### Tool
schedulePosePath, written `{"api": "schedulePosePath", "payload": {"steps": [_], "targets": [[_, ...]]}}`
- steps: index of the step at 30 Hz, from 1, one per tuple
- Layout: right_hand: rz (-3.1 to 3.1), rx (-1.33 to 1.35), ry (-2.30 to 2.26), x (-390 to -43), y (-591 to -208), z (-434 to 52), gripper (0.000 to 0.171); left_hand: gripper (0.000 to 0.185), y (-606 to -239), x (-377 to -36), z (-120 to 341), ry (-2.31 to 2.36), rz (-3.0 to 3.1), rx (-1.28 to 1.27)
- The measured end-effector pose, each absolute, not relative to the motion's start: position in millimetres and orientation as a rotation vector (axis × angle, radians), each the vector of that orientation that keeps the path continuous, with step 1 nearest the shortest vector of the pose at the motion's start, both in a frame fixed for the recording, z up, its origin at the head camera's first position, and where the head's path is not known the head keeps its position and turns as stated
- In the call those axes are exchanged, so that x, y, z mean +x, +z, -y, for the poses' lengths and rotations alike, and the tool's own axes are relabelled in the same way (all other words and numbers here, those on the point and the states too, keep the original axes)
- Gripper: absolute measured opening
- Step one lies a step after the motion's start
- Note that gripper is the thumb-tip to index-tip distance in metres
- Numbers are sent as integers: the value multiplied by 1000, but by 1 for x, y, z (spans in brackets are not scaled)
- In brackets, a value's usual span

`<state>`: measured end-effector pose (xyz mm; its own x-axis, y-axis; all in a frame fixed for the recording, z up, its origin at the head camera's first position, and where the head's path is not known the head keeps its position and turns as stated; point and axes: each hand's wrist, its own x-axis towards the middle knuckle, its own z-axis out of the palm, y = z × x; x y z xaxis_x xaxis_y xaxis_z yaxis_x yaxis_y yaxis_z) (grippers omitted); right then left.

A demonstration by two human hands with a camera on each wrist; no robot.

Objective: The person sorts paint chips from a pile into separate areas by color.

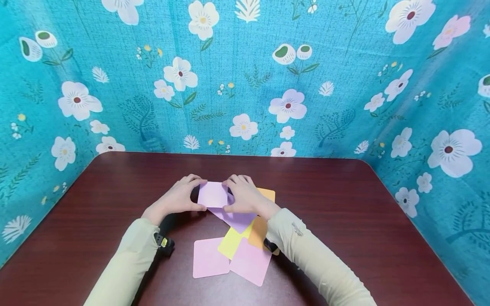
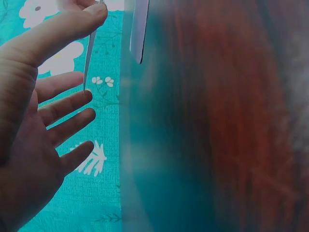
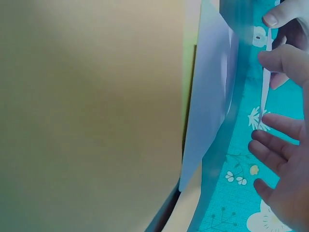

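both hands [image 1: 180, 199] [image 1: 243, 196] pinch the lilac paper [image 1: 212, 194]; wrists low

We cannot see much of the orange sheet [image 1: 266, 194] at 3 o'clock of the pink folded paper [image 1: 212, 194]; the right hand [image 1: 245, 196] covers it. In the left wrist view the table [image 2: 231, 121] is a blur.

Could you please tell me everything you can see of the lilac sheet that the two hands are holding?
The lilac sheet is a small, thin piece of plain paper with rounded corners. It is held between the left hand and right hand, each pinching one side edge. It sits above the table, over a scatter of other coloured sheets.
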<state>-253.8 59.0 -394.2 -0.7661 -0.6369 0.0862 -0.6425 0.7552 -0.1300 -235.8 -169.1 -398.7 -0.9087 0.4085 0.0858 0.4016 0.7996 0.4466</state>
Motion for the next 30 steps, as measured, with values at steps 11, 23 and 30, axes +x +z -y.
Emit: {"api": "schedulePosePath", "payload": {"steps": [11,23,30], "targets": [[2950,993,260,-274,-397,-49,63,75,-399,-252,176,702,-3037,615],[3008,955,290,-290,-395,-40,58,72,-398,-256,177,728,-3074,475],[3018,929,325,-295,-393,-34,56,70,-400,-264,179,774,-3091,441]]}}
